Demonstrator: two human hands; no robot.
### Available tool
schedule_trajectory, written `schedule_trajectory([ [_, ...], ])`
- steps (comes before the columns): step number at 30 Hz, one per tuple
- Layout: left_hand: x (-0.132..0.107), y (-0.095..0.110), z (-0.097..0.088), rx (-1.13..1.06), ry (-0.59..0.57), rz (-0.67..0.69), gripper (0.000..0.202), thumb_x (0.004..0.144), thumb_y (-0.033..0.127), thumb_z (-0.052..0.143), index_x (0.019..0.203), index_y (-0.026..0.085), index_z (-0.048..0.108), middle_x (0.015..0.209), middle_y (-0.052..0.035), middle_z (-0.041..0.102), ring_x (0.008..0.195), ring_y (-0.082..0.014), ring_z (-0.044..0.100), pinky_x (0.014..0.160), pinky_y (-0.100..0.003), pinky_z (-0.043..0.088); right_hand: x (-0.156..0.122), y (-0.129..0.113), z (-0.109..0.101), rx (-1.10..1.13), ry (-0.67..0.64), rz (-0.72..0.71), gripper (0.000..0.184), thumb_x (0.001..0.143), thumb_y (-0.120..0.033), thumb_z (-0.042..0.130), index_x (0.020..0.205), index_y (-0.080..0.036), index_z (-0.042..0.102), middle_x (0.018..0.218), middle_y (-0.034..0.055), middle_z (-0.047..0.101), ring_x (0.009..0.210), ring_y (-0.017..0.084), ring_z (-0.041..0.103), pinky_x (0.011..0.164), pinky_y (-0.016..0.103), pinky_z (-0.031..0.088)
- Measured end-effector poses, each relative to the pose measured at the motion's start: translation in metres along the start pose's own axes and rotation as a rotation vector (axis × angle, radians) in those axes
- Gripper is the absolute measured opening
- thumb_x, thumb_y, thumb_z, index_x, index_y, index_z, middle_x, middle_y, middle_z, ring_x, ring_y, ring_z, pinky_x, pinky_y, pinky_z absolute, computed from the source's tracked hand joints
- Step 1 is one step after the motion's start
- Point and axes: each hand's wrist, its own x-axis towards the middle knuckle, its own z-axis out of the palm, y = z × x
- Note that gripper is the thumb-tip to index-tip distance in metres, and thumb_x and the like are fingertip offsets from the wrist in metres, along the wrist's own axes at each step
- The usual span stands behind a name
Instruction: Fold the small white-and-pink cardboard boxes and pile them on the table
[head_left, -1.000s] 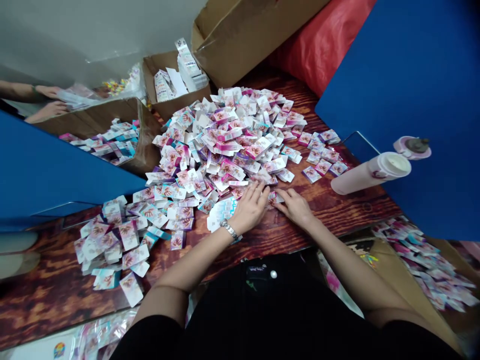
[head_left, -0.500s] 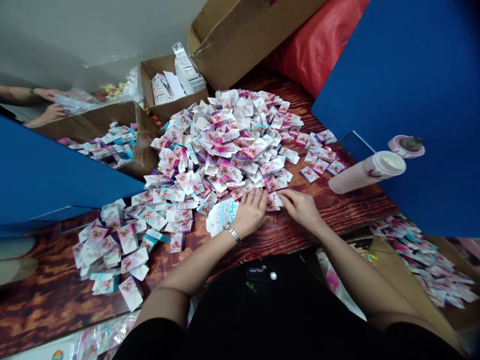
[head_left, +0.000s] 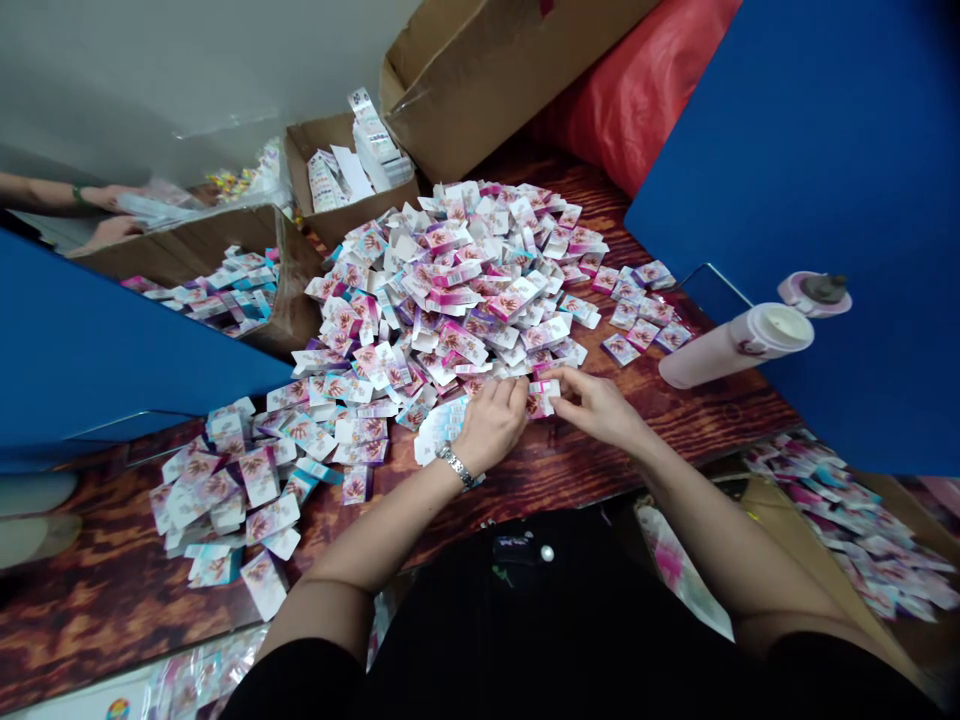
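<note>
A big heap of small pink, white and teal printed cards [head_left: 450,280] covers the middle of the dark wooden table [head_left: 97,590]. At the heap's near edge my left hand [head_left: 491,425], with a metal watch on its wrist, and my right hand [head_left: 596,405] meet with curled fingers around a small stack of these cards [head_left: 541,397]. Both hands pinch that stack between them. A fanned bunch of cards [head_left: 441,428] lies just left of my left hand. A smaller loose pile of cards [head_left: 240,480] lies at the near left.
Blue dividers stand at left [head_left: 112,340] and right [head_left: 810,180]. A pink bottle [head_left: 735,345] lies on its side at right, its lid [head_left: 816,293] beside it. Cardboard boxes [head_left: 480,70] sit at the back, one [head_left: 225,270] holding cards. Another person's hands [head_left: 112,210] work at far left.
My hands have gone from lying flat on the cards to curling together and lifting a small stack between them. The view has shifted slightly.
</note>
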Motion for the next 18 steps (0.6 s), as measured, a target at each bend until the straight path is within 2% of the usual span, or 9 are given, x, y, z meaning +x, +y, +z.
schedule_trajectory([
  [5,0.0,0.0,-0.003,0.001,0.0,0.021,0.048,0.09,0.027,0.054,0.132,0.006,0.044,0.119,-0.0161,0.058,0.103,-0.0288,0.055,0.087,-0.04,0.049,0.001,0.002,-0.001,0.022,-0.03,-0.016,0.032,0.085,-0.029,0.057,0.116,-0.021,0.063,0.072,-0.0024,0.059,0.062,0.013,0.051,0.06,0.024,0.039],
  [8,-0.001,0.001,-0.002,-0.009,0.014,0.027,0.048,0.09,0.026,0.055,0.132,0.006,0.044,0.119,-0.0165,0.059,0.103,-0.0285,0.055,0.086,-0.04,0.05,0.002,0.0,-0.001,-0.009,-0.039,-0.038,0.028,0.085,-0.027,0.056,0.111,-0.022,0.065,0.08,-0.001,0.064,0.066,0.013,0.055,0.064,0.024,0.04],
  [10,-0.001,0.002,-0.001,-0.022,0.027,0.035,0.043,0.09,0.025,0.054,0.129,0.008,0.046,0.116,-0.0161,0.061,0.101,-0.0276,0.057,0.084,-0.04,0.05,0.004,-0.002,0.0,-0.02,-0.031,-0.046,0.023,0.082,-0.024,0.058,0.103,-0.021,0.065,0.084,-0.0008,0.066,0.07,0.014,0.057,0.067,0.025,0.041],
  [13,-0.001,0.003,0.002,-0.074,0.044,0.048,0.033,0.092,0.022,0.05,0.123,0.009,0.051,0.105,-0.0134,0.065,0.096,-0.0255,0.06,0.083,-0.038,0.051,0.006,-0.004,0.004,-0.054,-0.006,-0.015,0.015,0.078,-0.02,0.06,0.093,-0.02,0.065,0.081,-0.0018,0.066,0.069,0.014,0.058,0.068,0.025,0.041],
  [15,-0.001,0.003,0.004,-0.145,0.067,0.044,0.036,0.091,0.021,0.05,0.126,0.01,0.049,0.106,-0.0124,0.065,0.098,-0.0241,0.061,0.086,-0.036,0.051,0.006,-0.006,0.008,-0.037,0.039,0.005,0.02,0.079,-0.022,0.061,0.099,-0.02,0.064,0.082,-0.0016,0.066,0.069,0.014,0.059,0.067,0.025,0.043],
  [18,0.0,0.003,0.004,-0.256,0.108,0.018,0.055,0.091,0.022,0.051,0.142,0.013,0.033,0.118,-0.0119,0.063,0.102,-0.0219,0.062,0.088,-0.034,0.051,0.001,-0.007,0.012,0.078,0.175,-0.064,0.036,0.082,-0.026,0.062,0.117,-0.021,0.056,0.099,0.0027,0.067,0.082,0.017,0.063,0.073,0.027,0.048],
])
